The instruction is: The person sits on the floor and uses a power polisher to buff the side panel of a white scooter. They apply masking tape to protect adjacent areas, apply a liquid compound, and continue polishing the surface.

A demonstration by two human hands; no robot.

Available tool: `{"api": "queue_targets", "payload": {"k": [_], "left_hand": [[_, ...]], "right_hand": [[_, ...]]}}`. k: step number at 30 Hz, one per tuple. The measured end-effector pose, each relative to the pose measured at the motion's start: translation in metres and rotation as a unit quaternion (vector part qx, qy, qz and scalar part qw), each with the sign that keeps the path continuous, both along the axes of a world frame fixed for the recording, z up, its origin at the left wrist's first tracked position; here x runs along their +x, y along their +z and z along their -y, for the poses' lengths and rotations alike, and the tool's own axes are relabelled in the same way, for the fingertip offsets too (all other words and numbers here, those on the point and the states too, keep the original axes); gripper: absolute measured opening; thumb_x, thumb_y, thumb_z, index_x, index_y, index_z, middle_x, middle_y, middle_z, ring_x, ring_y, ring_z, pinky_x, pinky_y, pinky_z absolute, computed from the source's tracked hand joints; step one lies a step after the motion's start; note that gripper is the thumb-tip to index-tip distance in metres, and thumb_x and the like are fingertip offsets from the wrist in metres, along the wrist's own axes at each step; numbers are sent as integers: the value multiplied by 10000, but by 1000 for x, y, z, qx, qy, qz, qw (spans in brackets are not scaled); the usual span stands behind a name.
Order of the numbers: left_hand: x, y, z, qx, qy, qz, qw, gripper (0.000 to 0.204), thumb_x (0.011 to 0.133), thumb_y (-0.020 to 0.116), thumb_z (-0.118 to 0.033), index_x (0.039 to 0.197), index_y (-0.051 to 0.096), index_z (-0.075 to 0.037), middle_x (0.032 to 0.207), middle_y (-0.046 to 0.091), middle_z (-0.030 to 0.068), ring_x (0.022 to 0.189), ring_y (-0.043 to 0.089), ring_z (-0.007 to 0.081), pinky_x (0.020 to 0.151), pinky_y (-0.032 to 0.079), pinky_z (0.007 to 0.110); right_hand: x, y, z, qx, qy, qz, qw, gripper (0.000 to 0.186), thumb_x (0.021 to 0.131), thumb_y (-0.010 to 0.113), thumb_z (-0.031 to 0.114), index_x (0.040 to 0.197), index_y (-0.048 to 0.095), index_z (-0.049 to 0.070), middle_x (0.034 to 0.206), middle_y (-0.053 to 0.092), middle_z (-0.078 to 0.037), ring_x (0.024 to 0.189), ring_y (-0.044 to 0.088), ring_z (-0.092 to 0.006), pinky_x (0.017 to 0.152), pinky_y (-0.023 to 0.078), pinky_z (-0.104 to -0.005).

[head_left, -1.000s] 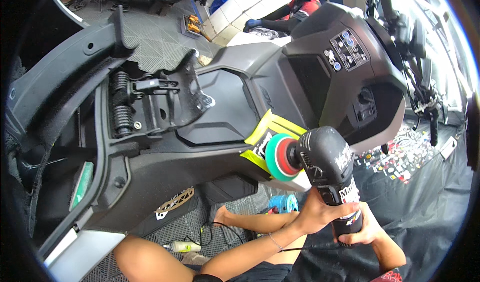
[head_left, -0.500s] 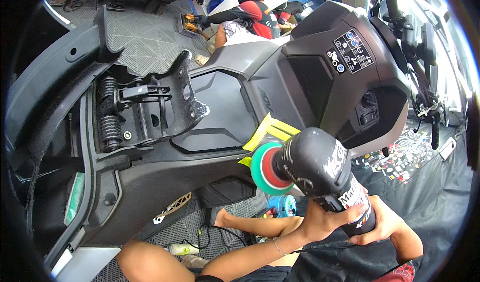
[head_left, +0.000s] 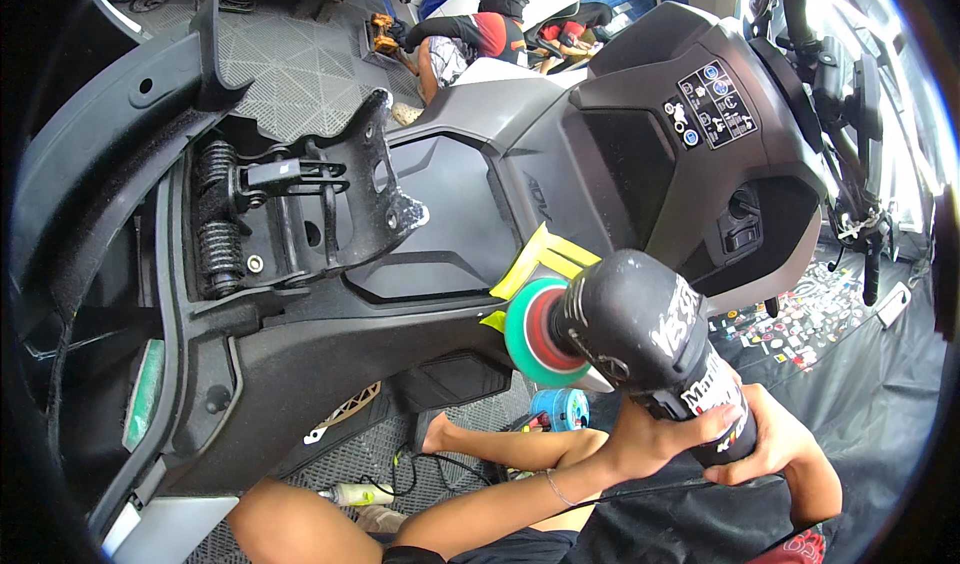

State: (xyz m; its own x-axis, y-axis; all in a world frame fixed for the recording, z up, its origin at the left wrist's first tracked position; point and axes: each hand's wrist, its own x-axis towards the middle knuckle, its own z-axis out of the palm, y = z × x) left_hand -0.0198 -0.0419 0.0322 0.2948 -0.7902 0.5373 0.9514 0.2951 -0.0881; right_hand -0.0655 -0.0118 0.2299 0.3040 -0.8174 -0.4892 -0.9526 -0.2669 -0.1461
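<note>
My left hand and my right hand both grip the black handheld polisher, fingers wrapped around its body. Its green-and-red round pad faces the side of the dark grey scooter body, just beside yellow masking tape at the panel edge; whether it touches the panel I cannot tell. Left of the floorboard, a hinge bracket with springs is exposed. A long green-and-white pad or block sits near the body at the left.
A co-worker crouches behind the scooter at an orange tool; another person is beyond. Stickers lie on a black sheet at right. Below are a blue spool, a bottle, a cord and my bare legs.
The polisher has shifted a little left and down in view, both my hands still on it. The co-worker has bent over leftward, reaching to the orange tool.
</note>
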Motion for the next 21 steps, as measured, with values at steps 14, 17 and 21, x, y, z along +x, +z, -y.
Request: {"api": "queue_targets", "payload": {"k": [14,17,21], "left_hand": [[-2,13,8,-5,-11,-57,998,306,853,799,-150,1106,682,-23,1051,714,56,977,684,144,920,533,324],[-4,10,5,1,-58,-13,998,327,845,796,-143,1128,682,-26,1088,711,61,1017,680,153,970,521,322],[-8,4,7,2,-25,-26,999,398,842,816,-180,1180,682,-18,1110,711,70,1026,681,158,962,528,323]], "right_hand": [[8,9,1,-31,-14,-11,999,615,608,895,161,1134,652,-42,975,697,-72,890,642,-159,848,522,-326],[8,10,0,-47,-49,-22,997,644,597,897,172,1153,655,-44,1012,701,-84,921,645,-173,877,513,-324],[4,8,7,-21,-18,-31,999,670,586,886,164,1171,649,-58,988,713,-102,917,655,-187,896,513,-336]]}}
